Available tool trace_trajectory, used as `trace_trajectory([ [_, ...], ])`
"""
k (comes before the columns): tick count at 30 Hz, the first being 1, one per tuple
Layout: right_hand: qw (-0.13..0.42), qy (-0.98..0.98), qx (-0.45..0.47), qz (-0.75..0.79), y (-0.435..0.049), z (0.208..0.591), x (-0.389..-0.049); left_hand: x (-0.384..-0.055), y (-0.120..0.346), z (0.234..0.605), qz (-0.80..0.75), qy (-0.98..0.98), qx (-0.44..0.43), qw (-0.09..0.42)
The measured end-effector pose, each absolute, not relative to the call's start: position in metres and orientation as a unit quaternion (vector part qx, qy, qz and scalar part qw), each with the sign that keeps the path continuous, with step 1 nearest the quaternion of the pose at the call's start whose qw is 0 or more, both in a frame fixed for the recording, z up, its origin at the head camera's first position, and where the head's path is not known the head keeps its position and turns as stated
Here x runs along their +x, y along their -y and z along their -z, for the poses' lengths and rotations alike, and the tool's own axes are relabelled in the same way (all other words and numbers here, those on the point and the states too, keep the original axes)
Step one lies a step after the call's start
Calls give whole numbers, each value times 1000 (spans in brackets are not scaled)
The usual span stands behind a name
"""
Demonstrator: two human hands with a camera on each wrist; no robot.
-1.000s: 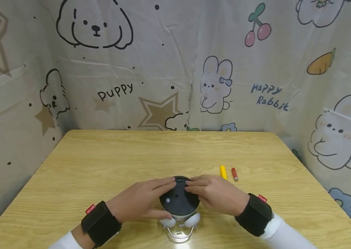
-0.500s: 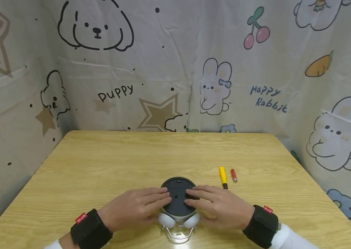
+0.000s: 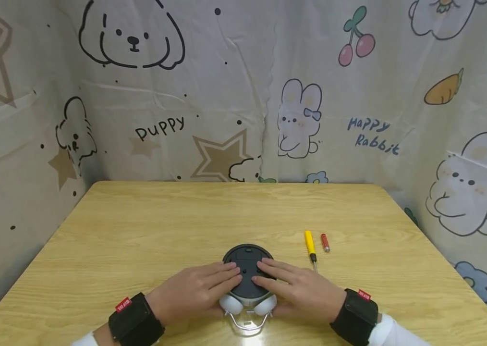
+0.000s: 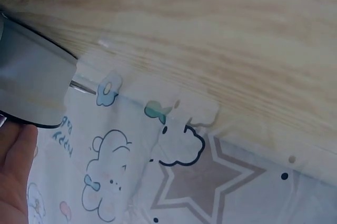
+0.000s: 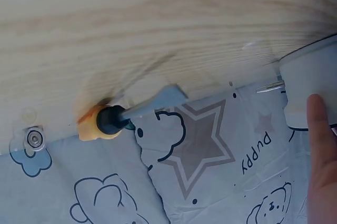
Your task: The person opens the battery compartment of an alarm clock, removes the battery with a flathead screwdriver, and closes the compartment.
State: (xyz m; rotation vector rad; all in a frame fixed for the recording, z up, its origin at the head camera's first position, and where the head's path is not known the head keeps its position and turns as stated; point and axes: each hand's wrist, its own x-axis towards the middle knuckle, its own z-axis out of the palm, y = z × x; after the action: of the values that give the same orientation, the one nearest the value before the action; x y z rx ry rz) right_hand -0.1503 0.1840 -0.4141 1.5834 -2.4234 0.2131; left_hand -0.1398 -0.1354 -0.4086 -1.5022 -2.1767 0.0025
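A twin-bell alarm clock (image 3: 249, 255) lies with its round black back up and its white bells and wire handle towards me. From the left, the straight fingers of my left hand (image 3: 196, 290) rest on the back. On the other side, my right hand (image 3: 301, 290) lays its straight fingers on it too. Both thumbs are mostly hidden low beside the bells. In the left wrist view the clock's pale side (image 4: 34, 71) and a short metal foot show. One straight finger of the right hand (image 5: 324, 171) lies against the clock's side (image 5: 305, 84) in the right wrist view.
A yellow screwdriver (image 3: 310, 242) with a black collar lies right of the clock, its tip partly behind the right hand. Beside it is a small red battery (image 3: 325, 242). Cartoon-printed cloth (image 3: 161, 96) surrounds the wooden table (image 3: 161, 216) at the back and sides.
Both hands have slid down the clock's back towards me. The left thumb has left the top of the bell. More of the screwdriver shows now; the clock has hardly moved.
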Motion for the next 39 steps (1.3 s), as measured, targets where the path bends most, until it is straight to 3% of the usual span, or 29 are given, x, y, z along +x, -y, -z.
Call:
trace_trajectory([
  [24,181,805,564,-49,-180,411,-153,-137,136,406,-18,792,-550,265],
  [35,62,820,539,-183,-184,403,-147,-138,148,399,121,804,-555,175],
  [39,70,812,534,-225,-186,403,-145,-137,149,400,174,800,-551,165],
])
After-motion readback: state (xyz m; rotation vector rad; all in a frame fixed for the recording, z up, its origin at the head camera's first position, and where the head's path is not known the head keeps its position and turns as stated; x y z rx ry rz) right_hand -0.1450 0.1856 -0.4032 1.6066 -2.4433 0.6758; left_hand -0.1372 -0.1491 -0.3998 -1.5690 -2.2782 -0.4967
